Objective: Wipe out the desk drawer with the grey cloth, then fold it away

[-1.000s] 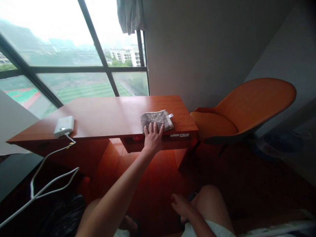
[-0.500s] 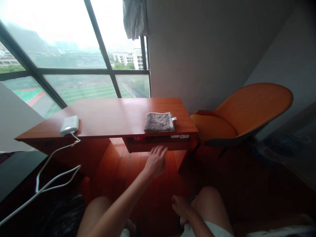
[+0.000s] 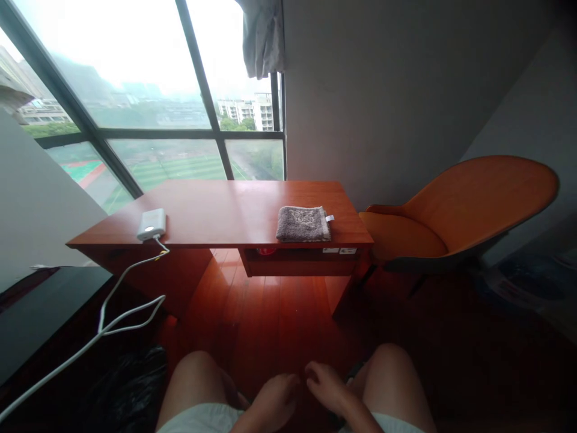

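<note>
A folded grey-brown towel (image 3: 303, 224) lies near the right front edge of a red-brown wooden desk (image 3: 216, 210). Both my hands hang low between my knees, far from the desk. My left hand (image 3: 273, 402) has its fingers loosely curled and holds nothing. Beside it, my right hand (image 3: 328, 385) rests by my right knee with relaxed, slightly bent fingers, also holding nothing. The two hands almost touch.
A white power adapter (image 3: 151, 224) sits on the desk's left front edge, its white cable (image 3: 121, 313) looping down to the floor. An orange chair (image 3: 455, 210) stands right of the desk. A large window is behind. A black bag (image 3: 126, 391) lies by my left leg.
My left hand lifted off the towel, pulled back from the desk and dropped down between my knees. The towel stays folded on the desk. The view shifted a little to the left.
</note>
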`<state>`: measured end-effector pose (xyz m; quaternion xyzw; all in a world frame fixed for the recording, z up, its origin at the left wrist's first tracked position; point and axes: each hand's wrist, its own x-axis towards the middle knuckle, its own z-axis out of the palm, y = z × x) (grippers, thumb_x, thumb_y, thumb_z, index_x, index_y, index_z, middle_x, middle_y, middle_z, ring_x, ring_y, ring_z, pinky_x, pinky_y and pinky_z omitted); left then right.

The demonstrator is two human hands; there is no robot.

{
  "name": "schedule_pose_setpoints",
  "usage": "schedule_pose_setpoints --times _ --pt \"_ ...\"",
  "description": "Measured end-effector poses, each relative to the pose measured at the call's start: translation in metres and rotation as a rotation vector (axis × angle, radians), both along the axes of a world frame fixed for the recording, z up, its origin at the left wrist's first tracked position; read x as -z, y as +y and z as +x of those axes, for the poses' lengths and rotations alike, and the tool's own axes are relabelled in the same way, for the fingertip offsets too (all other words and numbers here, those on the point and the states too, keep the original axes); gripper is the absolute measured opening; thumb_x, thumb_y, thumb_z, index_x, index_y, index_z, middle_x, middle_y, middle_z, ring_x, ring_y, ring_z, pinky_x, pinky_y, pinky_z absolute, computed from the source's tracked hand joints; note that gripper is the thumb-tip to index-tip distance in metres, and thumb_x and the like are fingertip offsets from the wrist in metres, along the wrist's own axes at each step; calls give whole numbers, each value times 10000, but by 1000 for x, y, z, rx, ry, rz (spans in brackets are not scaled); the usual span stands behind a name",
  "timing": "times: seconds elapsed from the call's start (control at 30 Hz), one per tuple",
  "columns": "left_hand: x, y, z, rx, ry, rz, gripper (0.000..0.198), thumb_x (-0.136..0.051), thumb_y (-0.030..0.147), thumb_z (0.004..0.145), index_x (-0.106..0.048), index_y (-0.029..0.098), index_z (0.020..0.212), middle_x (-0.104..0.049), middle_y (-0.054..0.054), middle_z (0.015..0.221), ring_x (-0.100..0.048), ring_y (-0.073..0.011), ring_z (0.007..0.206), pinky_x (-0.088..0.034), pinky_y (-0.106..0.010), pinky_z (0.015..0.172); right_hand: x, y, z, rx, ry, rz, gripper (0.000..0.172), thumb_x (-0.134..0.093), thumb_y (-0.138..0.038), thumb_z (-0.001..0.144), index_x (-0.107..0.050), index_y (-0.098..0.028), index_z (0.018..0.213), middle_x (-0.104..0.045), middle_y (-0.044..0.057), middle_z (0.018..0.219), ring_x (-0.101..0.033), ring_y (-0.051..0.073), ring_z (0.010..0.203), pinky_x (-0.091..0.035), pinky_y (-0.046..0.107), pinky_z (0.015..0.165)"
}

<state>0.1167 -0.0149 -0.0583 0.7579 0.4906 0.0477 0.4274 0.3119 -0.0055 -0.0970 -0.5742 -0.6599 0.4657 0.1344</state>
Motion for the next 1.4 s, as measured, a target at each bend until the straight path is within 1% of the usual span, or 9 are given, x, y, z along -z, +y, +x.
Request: schedule_pose_setpoints --times 0.07,0.13,0.2,0.3,0.43,0.57,0.77,1.1,1.4 --pt "-4 -2 5 -17 -34 21 316 -428 144 738 -642 229 955 -703 -28 963 -623 -211 864 -439 -272 758 -11 -9 -11 12 125 -13 305 -455 -167 750 -652 -206 979 -716 49 957 -645 165 881 -436 249 762" --pt "-2 -8 7 -34 -89 6 306 -419 128 724 -645 216 911 -708 -10 911 -621 -184 796 -431 -241 695 -16 -19 -19 34 182 -26 306 -463 -158 735 -658 -208 965 -719 45 954 -649 164 881 -438 242 758" --pt "3 -14 9 -52 -130 -33 311 -411 120 718 -650 203 899 -710 -1 878 -615 -169 763 -421 -223 656 -15 -28 -23 61 189 -28 297 -466 -156 731 -661 -202 949 -721 49 945 -652 169 883 -437 243 760" --pt "11 -19 13 -67 -176 -71 333 -408 123 724 -662 196 925 -716 2 879 -616 -166 776 -424 -213 664 -6 -36 -24 77 133 0 274 -451 -156 747 -660 -197 920 -718 58 930 -648 179 886 -429 256 765" --pt "15 -17 20 -108 -182 -43 331 -386 127 750 -665 189 918 -721 -7 889 -619 -165 783 -424 -215 687 5 -32 -21 75 22 48 278 -429 -127 749 -658 -199 890 -712 64 930 -636 184 896 -411 266 784" --pt "18 -14 20 -122 -149 -33 314 -383 125 760 -659 190 893 -719 -6 892 -617 -159 781 -421 -215 683 10 -27 -19 49 -61 78 263 -421 -133 763 -662 -203 842 -711 65 912 -634 190 887 -396 277 779" --pt "23 -11 14 -87 -89 -38 319 -387 99 724 -668 189 847 -723 -13 851 -636 -165 781 -425 -225 671 13 -30 -20 20 -115 75 282 -415 -179 810 -681 -202 903 -715 80 950 -634 202 931 -392 287 803" --pt "19 -9 15 -67 -121 21 319 -393 115 743 -678 202 859 -723 -24 846 -641 -188 774 -434 -244 672 5 -25 -21 29 -96 67 301 -409 -127 778 -683 -197 883 -721 82 930 -643 205 911 -406 287 776" --pt "21 -7 17 -117 -189 13 297 -410 127 752 -681 186 859 -723 -19 883 -632 -181 801 -435 -238 706 -6 -25 -21 61 -55 89 311 -407 -134 789 -680 -197 923 -715 80 967 -636 195 945 -422 286 842"
